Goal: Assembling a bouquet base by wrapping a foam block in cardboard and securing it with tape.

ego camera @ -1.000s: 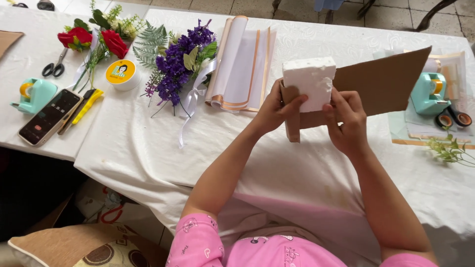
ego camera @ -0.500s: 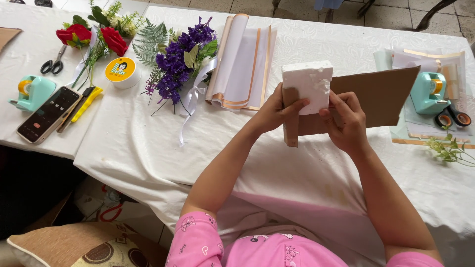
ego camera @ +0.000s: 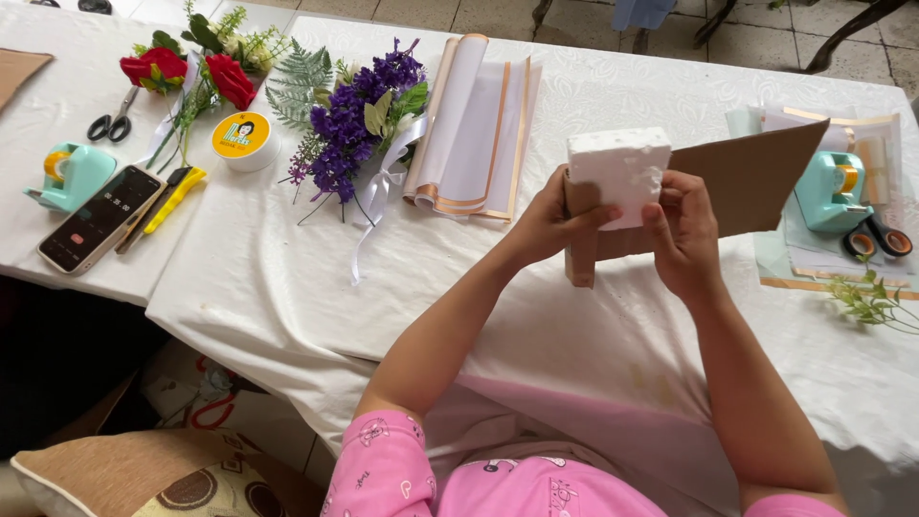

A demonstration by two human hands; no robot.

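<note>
Both hands are up over the middle of the white-clothed desk (ego camera: 287, 287). The left hand (ego camera: 546, 225) has its grip closed on the folded brown cardboard sheet (ego camera: 737, 182), thumb across the white rough-surfaced foam block (ego camera: 617, 172). The right hand (ego camera: 682, 230) pinches that block's right side, pressing it against the cardboard.

A single head-worn camera looks steeply down and forward from above the person's pink-sleeved shoulders, close over both forearms. It faces across the white-clothed table (ego camera: 287, 287) toward the tiled floor (ego camera: 574, 19) beyond its far edge. At lower left, a cushion (ego camera: 144, 474) lies below the table's near edge.
</note>
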